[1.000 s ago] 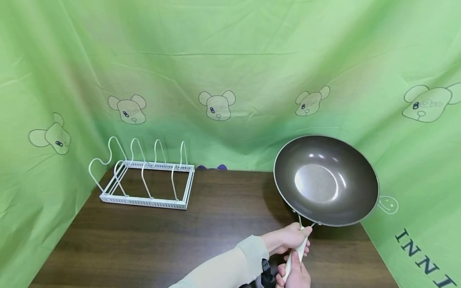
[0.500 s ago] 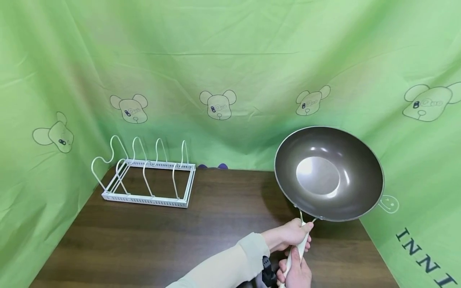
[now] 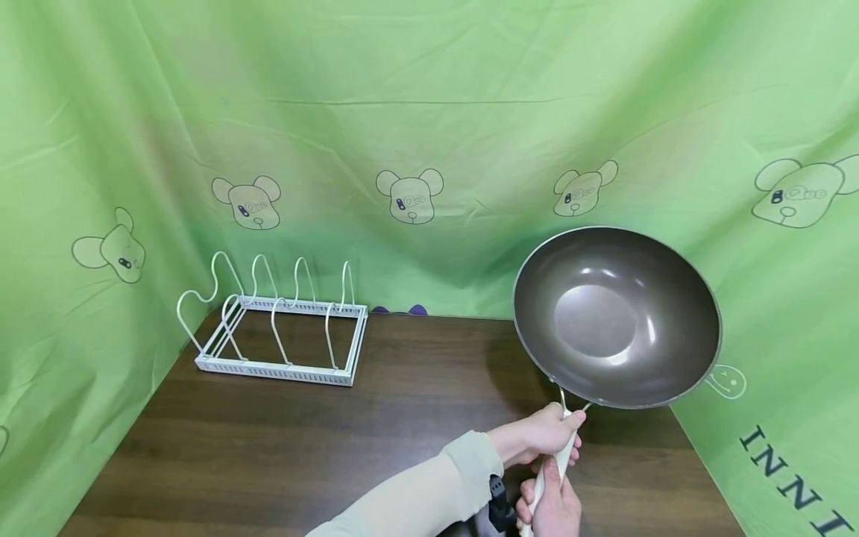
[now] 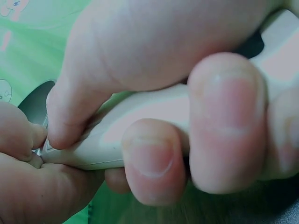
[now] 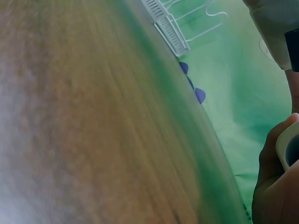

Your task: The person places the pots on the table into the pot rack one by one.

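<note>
Both hands hold up a dark, round wok [image 3: 617, 317] by its cream handle [image 3: 560, 462], above the right side of the table, its bowl tilted toward me. My left hand [image 3: 545, 436], in a beige sleeve, grips the handle near the wok. Just below, my right hand [image 3: 553, 509] grips the handle's end. The left wrist view shows fingers [image 4: 224, 121] curled round the cream handle [image 4: 154, 121], and the wok's rim [image 4: 35, 100] peeks out at the left. In the right wrist view only the hand's edge [image 5: 275, 186] and the handle's end [image 5: 290, 142] appear.
A white wire rack [image 3: 282, 328] with upright dividers stands at the back left of the dark wooden table [image 3: 322, 447]; it also shows in the right wrist view as the rack [image 5: 180, 23]. Green cloth [image 3: 429, 112] printed with bears hangs behind and at both sides.
The wok has risen a little and moved slightly right over the last second. Both hands keep their grip on the handle.
</note>
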Demonstrator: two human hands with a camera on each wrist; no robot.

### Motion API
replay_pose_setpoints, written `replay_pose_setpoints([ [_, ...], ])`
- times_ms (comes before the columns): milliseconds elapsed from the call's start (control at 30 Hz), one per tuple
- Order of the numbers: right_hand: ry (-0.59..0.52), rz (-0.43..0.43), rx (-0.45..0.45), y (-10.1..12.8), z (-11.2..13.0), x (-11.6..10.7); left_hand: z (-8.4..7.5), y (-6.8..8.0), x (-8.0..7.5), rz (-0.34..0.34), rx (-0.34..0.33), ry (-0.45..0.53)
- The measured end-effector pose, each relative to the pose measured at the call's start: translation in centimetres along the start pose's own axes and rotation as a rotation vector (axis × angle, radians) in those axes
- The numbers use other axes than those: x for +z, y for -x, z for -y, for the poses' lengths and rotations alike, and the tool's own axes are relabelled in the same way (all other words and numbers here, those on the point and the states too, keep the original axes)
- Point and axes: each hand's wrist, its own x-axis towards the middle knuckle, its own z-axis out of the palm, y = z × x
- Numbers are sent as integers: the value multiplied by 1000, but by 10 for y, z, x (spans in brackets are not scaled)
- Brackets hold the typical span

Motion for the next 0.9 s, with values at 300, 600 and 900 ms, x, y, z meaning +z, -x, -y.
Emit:
replay_pose_setpoints([
  [300,3,6,-3,-4,-3,2,1,-3,-1,-24,-1,5],
  [600,-9,9,-7,-2,-1,3,0,-2,-2,-30,4,14],
  [900,-14,15,-3,-5,-4,3,0,0,-4,-27,21,15],
])
